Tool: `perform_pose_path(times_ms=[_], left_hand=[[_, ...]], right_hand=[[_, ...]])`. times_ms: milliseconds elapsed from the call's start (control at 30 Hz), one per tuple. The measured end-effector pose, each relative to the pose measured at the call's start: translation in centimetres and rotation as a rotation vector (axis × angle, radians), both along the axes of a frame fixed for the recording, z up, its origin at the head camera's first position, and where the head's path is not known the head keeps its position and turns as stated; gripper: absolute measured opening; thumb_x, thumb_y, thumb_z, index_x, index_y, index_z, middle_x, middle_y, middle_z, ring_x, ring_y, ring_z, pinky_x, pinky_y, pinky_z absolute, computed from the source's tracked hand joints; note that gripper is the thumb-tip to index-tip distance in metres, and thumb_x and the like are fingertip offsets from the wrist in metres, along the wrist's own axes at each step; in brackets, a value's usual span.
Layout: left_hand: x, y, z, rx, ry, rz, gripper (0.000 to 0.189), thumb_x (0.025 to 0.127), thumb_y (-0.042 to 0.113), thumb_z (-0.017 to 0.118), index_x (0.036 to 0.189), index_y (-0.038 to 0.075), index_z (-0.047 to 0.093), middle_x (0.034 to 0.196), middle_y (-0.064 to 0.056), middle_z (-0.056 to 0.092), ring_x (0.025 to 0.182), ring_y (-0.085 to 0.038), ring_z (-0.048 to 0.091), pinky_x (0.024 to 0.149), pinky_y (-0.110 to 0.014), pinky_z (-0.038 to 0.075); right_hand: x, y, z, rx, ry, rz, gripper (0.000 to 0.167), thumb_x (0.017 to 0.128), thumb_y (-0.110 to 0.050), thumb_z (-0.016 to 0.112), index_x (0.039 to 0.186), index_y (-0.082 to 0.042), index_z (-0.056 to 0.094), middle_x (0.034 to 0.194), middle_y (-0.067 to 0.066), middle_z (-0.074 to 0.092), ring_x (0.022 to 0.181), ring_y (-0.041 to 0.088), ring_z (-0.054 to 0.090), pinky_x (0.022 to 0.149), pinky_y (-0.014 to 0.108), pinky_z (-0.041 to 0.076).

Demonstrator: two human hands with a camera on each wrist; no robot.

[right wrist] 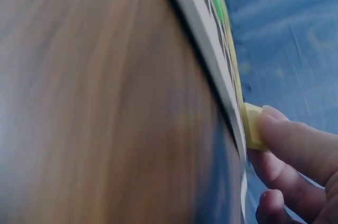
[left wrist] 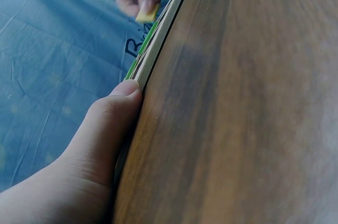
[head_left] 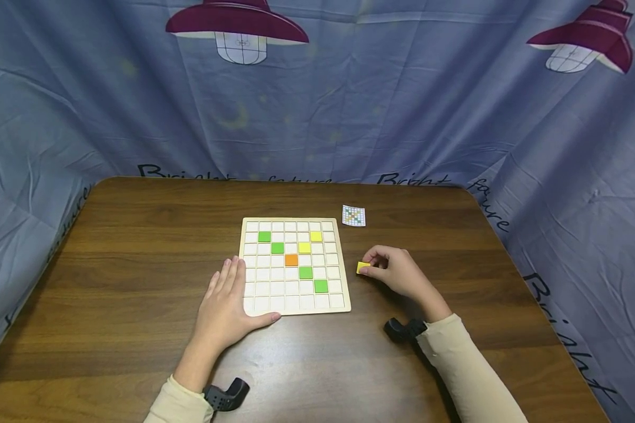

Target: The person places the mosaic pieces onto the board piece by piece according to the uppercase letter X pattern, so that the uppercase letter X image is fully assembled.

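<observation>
A square wooden grid board point(head_left: 291, 304) lies on the table, its cells white apart from several green tiles point(head_left: 306, 272), two yellow tiles point(head_left: 316, 236) and one orange tile point(head_left: 291, 260). My left hand point(head_left: 224, 308) rests along the board's left side with fingers straight; its thumb point(left wrist: 127, 89) touches the near edge. Just off the board's right edge, my right hand point(head_left: 397, 273) pinches a yellow tile point(head_left: 363, 268) between thumb and fingers. In the right wrist view that same yellow tile point(right wrist: 254, 126) shows its thick side, gripped at the fingertips.
A small card point(head_left: 354, 215) printed with a coloured grid lies beyond the board's upper right corner. The brown wooden table point(head_left: 137, 282) reaches back to a blue curtain point(head_left: 328, 106) with printed lamps and lettering. Each wrist carries a black camera mount point(head_left: 227, 395).
</observation>
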State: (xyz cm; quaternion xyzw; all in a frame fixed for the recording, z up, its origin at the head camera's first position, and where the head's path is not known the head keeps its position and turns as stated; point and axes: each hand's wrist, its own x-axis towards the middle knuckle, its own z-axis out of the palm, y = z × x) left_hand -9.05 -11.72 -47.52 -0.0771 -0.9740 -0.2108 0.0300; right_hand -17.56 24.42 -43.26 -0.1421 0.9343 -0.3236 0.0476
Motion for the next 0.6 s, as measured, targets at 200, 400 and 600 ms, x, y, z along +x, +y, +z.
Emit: perform_pose_path(times_ms=[200, 400, 600], left_hand=[[0.0, 0.1, 0.0, 0.005, 0.0, 0.001, 0.138, 0.064, 0.086, 0.064, 0.156, -0.006, 0.018, 0.164, -0.022, 0.017, 0.154, -0.035, 0.016, 0.126, -0.05, 0.016], [-0.1, 0.1, 0.0, -0.008, 0.002, -0.002, 0.138, 0.064, 0.086, 0.065, 0.155, -0.006, 0.019, 0.164, -0.023, 0.017, 0.154, -0.035, 0.016, 0.126, -0.05, 0.017], [-0.1, 0.1, 0.1, -0.019, 0.003, -0.004, 0.137, 0.065, 0.087, 0.063, 0.155, -0.006, 0.018, 0.164, -0.023, 0.018, 0.154, -0.035, 0.016, 0.126, -0.049, 0.017]], right_hand=[[-1.1, -5.6, -0.1, -0.103, -0.056, 0.062, 0.015, 0.084, -0.026, 0.08, 0.09, -0.017, 0.069, 0.079, -0.003, 0.063, 0.069, 0.014, 0.052, 0.059, 0.024, 0.043], [-1.3, -10.5, -0.2, -0.141, -0.059, 0.13, 0.014, 0.084, -0.027, 0.08, 0.087, -0.018, 0.069, 0.077, -0.005, 0.064, 0.068, 0.013, 0.053, 0.058, 0.023, 0.043], [-1.0, -13.9, -0.3, -0.096, -0.037, 0.23, 0.012, 0.086, -0.028, 0.078, 0.089, -0.021, 0.069, 0.079, -0.009, 0.065, 0.069, 0.009, 0.056, 0.064, 0.023, 0.048]])
